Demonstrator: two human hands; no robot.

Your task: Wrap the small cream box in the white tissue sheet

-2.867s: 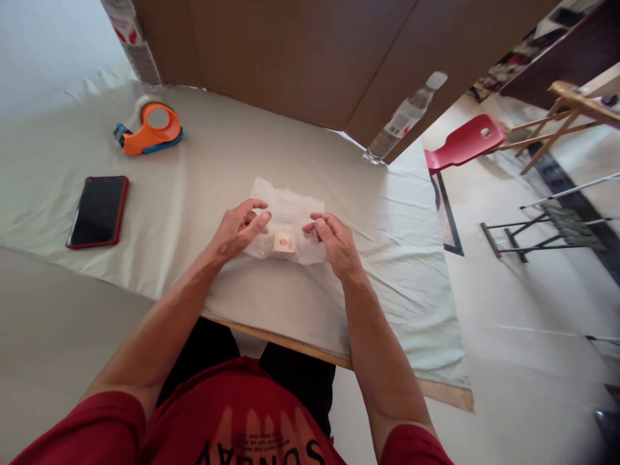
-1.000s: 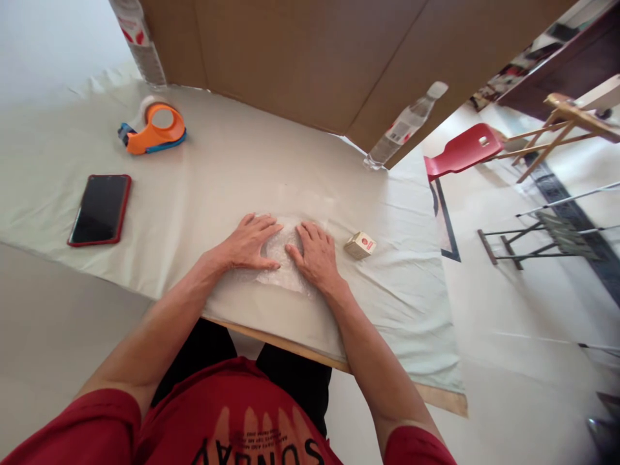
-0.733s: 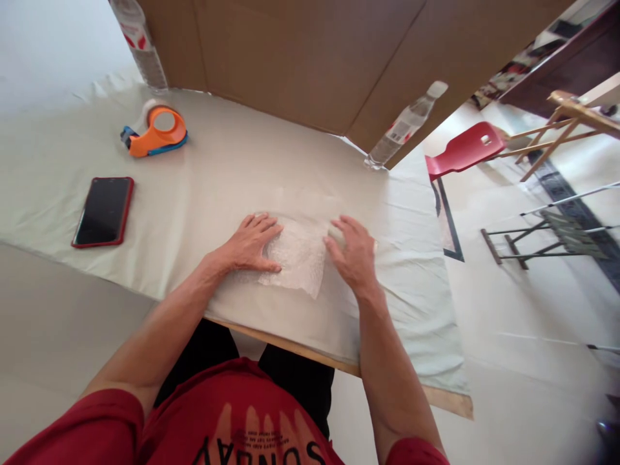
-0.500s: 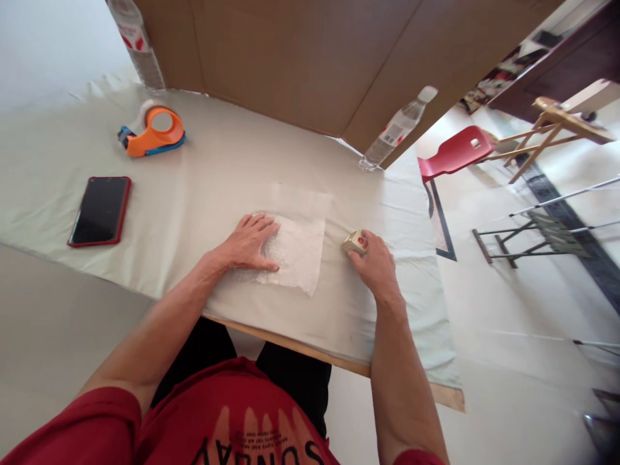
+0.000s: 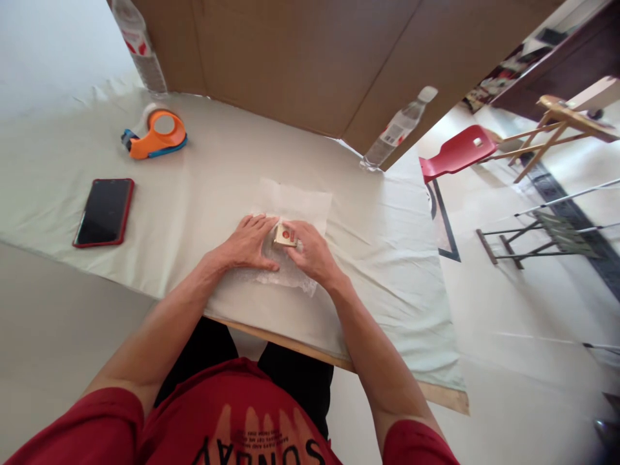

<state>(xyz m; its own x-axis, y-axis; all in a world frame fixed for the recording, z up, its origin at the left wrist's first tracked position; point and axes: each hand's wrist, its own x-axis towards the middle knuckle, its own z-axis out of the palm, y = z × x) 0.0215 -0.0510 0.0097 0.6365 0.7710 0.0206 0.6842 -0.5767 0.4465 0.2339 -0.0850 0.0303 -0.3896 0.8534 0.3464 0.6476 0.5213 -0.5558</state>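
Note:
A sheet of clear bubble wrap (image 5: pixel 305 201) lies on the cloth-covered table in front of me. My left hand (image 5: pixel 252 244) rests flat on its left part, fingers and thumb spread apart. Over the middle of the sheet, my right hand (image 5: pixel 310 250) grips a small gold box (image 5: pixel 285 236) with a red round mark on top. The box is close beside my left hand's fingers and thumb. Whether its underside touches the wrap cannot be seen.
An orange tape dispenser (image 5: pixel 162 135) and a red-cased phone (image 5: pixel 104 212) lie to the left. Two water bottles, one left (image 5: pixel 140 51) and one right (image 5: pixel 400 129), stand against an upright cardboard panel (image 5: pixel 290 58). A red chair (image 5: pixel 458 155) is beyond the table's right side.
My right hand has carried the gold box leftward from the bare cloth onto the area over the bubble wrap. My left hand has stayed in place.

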